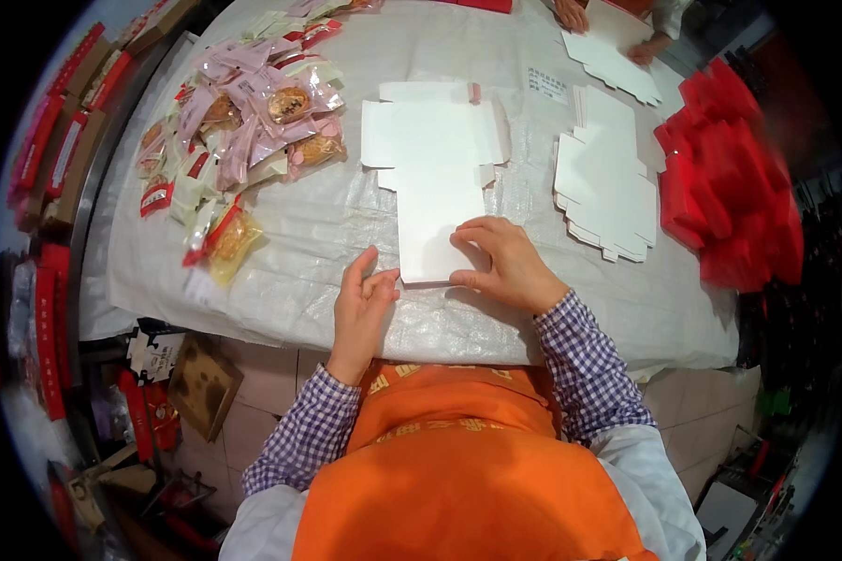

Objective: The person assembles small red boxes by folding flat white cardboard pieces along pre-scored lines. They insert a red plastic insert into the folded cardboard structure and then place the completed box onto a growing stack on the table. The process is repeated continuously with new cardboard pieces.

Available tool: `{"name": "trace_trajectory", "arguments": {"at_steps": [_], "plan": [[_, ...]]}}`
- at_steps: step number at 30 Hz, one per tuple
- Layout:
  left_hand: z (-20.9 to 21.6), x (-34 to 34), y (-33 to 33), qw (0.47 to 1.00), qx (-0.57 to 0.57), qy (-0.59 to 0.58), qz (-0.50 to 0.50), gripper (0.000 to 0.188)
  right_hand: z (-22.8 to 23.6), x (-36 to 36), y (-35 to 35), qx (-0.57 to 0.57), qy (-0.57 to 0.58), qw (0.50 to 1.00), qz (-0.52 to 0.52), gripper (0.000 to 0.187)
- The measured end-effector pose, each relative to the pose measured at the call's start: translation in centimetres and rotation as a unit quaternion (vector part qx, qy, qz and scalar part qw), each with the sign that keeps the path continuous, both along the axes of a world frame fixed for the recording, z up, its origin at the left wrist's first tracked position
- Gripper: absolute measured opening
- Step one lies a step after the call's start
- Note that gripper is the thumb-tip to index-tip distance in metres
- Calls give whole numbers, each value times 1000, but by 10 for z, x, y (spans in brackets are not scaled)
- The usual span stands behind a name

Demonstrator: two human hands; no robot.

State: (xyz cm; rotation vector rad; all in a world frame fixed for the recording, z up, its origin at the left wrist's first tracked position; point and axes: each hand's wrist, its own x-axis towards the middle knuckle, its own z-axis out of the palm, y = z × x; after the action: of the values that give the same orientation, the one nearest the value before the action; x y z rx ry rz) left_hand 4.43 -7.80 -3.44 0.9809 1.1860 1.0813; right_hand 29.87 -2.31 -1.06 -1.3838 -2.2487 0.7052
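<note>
Flat white box blank (437,168) being pressed at its near edge, a first fold apparently in hand.

The blank is laid flat on the table cover (309,234), its near end between both hands. The right hand (500,262) is spread flat on the near corner, gripping nothing; the left hand (363,304), loosely curled, touches the left edge. A crease along the near panel seems called for. Blank stack (608,182) lies right, wrapped pastries (243,122) left.

Left hand (362,297) is being held edge-on, fingers extended forward; right hand (501,262) is being pressed flat, palm down, fingers spread, both forearms being raised from below.
</note>
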Motion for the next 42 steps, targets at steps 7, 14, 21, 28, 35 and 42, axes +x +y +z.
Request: {"name": "trace_trajectory", "arguments": {"at_steps": [7,14,21,28,35,42], "plan": [[-11,-2,1,1000,-4,3,19,48,13,-9,18,-60,-59,996,12,57],[-12,-1,1,1000,11,9,18,47,18,-12,23,-87,-109,990,18,58],[-16,2,1,999,26,14,28,47,16,-10,20,-81,-99,991,26,58],[-17,-1,1,1000,14,7,26,47,13,-7,24,-92,-86,992,24,54],[-17,0,2,999,22,11,25,46,11,-6,22,-68,-74,995,26,47],[-15,-1,2,1000,14,5,18,46,5,-11,16,-7,-55,998,28,23]]}}
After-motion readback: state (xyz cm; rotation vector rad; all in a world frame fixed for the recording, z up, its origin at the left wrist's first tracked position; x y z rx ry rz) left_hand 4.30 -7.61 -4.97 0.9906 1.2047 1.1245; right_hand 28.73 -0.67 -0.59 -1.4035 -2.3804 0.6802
